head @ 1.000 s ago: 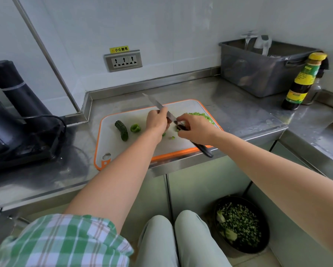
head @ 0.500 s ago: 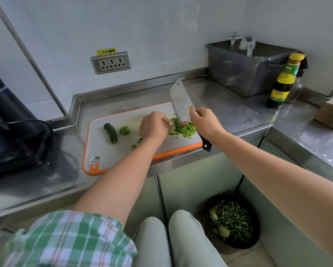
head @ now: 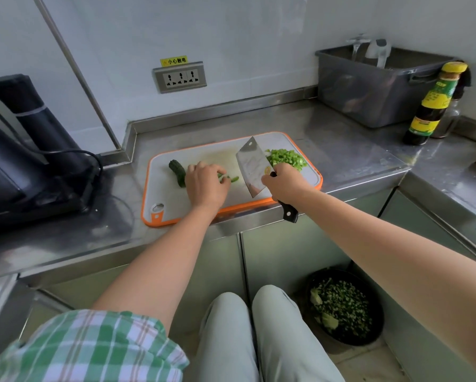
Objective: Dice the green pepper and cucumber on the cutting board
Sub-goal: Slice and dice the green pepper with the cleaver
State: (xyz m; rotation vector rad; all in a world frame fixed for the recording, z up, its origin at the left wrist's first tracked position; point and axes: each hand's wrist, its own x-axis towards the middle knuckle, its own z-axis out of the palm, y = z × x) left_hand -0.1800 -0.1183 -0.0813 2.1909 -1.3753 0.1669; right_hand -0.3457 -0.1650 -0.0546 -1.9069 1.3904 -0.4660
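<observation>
Over at the far left a black appliance (head: 24, 161) sits on the steel counter (head: 341, 150), its cable looping down beside it. On the wall behind, a socket plate (head: 179, 77) carries a small yellow label.

The white cutting board (head: 159, 219) with the orange rim lies near the counter's front edge. Toward its left end is a dark green cucumber (head: 176, 172) stub, whole and uncut, just beside the left hand (head: 206, 186). That hand is knuckles up with the fingers curled under, the tips pinning a few loose pepper pieces (head: 232, 178) to the board.

To the right of those pieces the cleaver (head: 254, 166) is up off the board, its broad blade tilted with the flat face in view. The right hand (head: 283, 183) is wrapped tight round the black handle, whose butt sticks out past the board's front rim. Behind that hand, at the board's far right corner, sits the heap of diced pepper (head: 286, 158), bright green.

Further right stands a grey tub (head: 369, 97) against the wall, then a dark sauce bottle (head: 429, 106) with a yellow cap. Down on the floor is a black bowl (head: 341, 307) of chopped greens.
</observation>
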